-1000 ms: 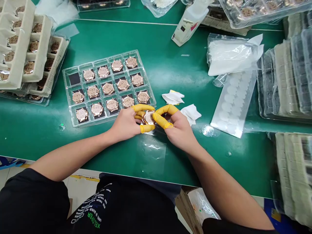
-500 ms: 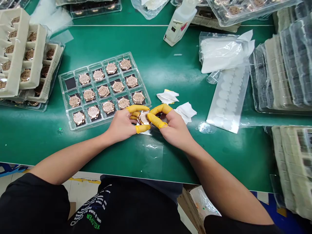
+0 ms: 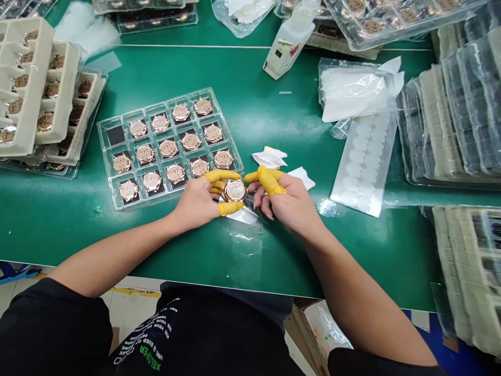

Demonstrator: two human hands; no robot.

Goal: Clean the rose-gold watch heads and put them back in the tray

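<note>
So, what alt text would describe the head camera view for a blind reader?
A person's left hand wearing yellow finger covers holds a rose-gold watch case above a green table, with the right hand close beside it. To the left, a clear tray carries similar cases.

Clock centred on the watch case (image 3: 235,191), engraved side up. Left hand (image 3: 199,201), 9 o'clock, has it pinched at the rim, thumb and fingers in yellow finger cots (image 3: 227,210). Right hand (image 3: 294,202), 3 o'clock: index tip at the rim near 2, can't tell if touching. Clear tray (image 3: 152,198) at 10: 14 more cases (image 3: 168,148), dark pad (image 3: 115,135) in its corner pocket. White wipes (image 3: 270,158) 1-2, white bottle (image 3: 288,44) 1, clear film (image 3: 243,250) 6.
</note>
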